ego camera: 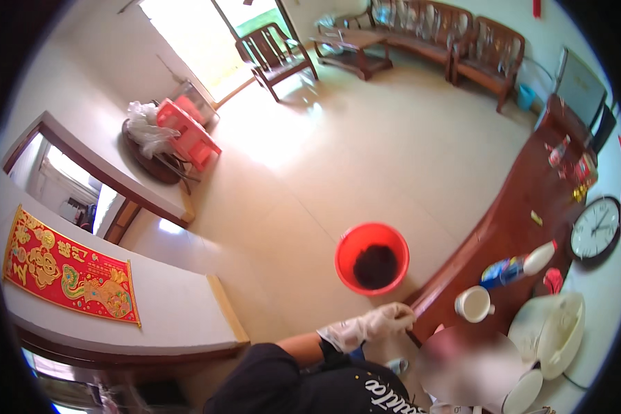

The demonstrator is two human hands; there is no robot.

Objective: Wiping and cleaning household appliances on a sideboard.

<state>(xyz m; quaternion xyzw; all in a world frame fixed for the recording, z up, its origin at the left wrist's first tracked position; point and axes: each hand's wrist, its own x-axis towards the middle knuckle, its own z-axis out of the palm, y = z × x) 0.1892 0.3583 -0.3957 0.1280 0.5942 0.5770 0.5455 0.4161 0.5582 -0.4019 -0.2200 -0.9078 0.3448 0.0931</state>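
My left hand [390, 320], in a whitish translucent glove, reaches past the front of my black printed shirt [341, 388]. Its fingers are bent beside the near corner of a reddish-brown wooden cabinet top [445, 269]; whether they touch it or hold anything cannot be made out. On the floor just beyond the hand stands a red plastic bucket [345, 259] with a dark mass [375, 266] in its bottom. My right hand is out of view. A white mug [473, 304] and a blue-labelled bottle [517, 264] are on the wooden top.
A round wall clock [595, 227] and a pale plastic container [546, 331] are at the right. A blurred patch hides part of the near end. Red plastic stools [189, 134] are by the left wall. Wooden chair [274, 57], coffee table [352, 41] and sofa [429, 31] stand across the tiled floor.
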